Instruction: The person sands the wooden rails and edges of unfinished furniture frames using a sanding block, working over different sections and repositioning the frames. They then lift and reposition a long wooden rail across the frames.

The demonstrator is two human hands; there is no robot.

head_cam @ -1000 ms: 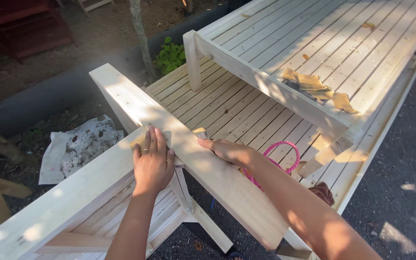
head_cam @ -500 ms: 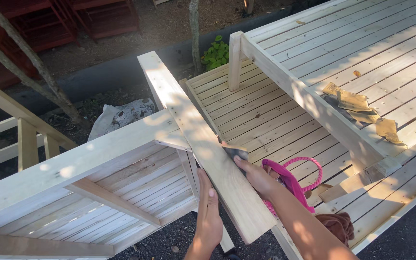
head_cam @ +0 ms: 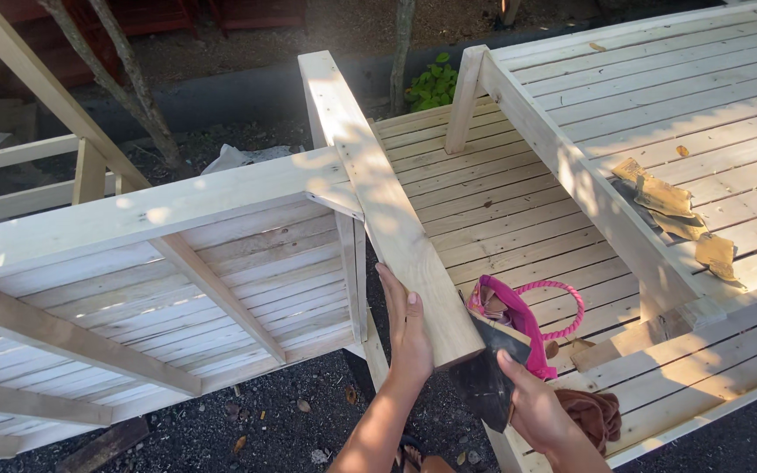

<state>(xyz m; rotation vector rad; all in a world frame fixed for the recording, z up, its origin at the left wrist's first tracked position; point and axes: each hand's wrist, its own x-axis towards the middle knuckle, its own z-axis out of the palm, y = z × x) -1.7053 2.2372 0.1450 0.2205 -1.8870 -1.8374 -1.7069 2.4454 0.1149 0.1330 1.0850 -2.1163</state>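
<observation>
Two large pale slatted wooden frames (head_cam: 159, 289) fill the view, standing on dark gravel ground (head_cam: 291, 420), and where they meet a long pale wooden plank (head_cam: 387, 210) slopes down toward the person. The left hand (head_cam: 406, 328) lies flat against the left edge of the plank's near end, fingers straight and together, gripping nothing. The right hand (head_cam: 536, 407) sits just below and to the right of that end, its fingers curled closed around a dark folded sheet of sandpaper (head_cam: 484, 381), which is pressed against the plank's end face. Behind the sandpaper, a pink fabric bag with a pink cord loop (head_cam: 519, 315) rests on the slats of the right frame, its contents not visible. A brown crumpled cloth (head_cam: 593, 412) lies just beside the right wrist. Farther right, several torn tan sandpaper scraps (head_cam: 668, 206) lie scattered on the slats.
</observation>
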